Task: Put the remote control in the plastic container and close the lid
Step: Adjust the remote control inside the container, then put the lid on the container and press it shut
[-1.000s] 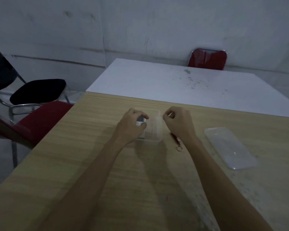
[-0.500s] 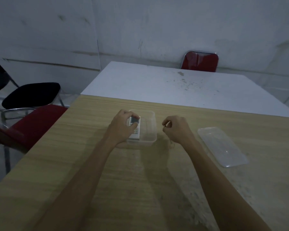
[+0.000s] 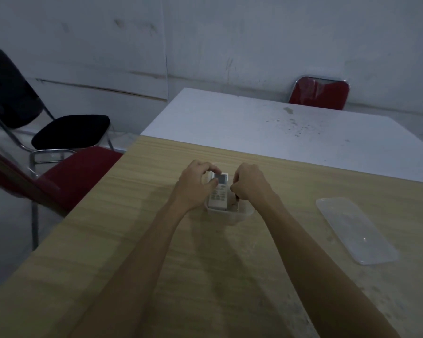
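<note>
Off to the left stand a black-cushioned metal chair (image 3: 69, 132) and a red-seated chair (image 3: 78, 172) beside the pale wood-grain counter (image 3: 132, 252). The left hand (image 3: 197, 185) is curled, fingertips pinching the top end of the white rectangular remote control (image 3: 219, 192), which lies inside the clear plastic container (image 3: 235, 214), screen end away from the person. The right hand (image 3: 249, 184) is closed into a loose fist over the container's right side, gripping something small and dark I cannot make out. Well apart to the right, the clear flat plastic lid (image 3: 357, 229) lies on the counter.
</note>
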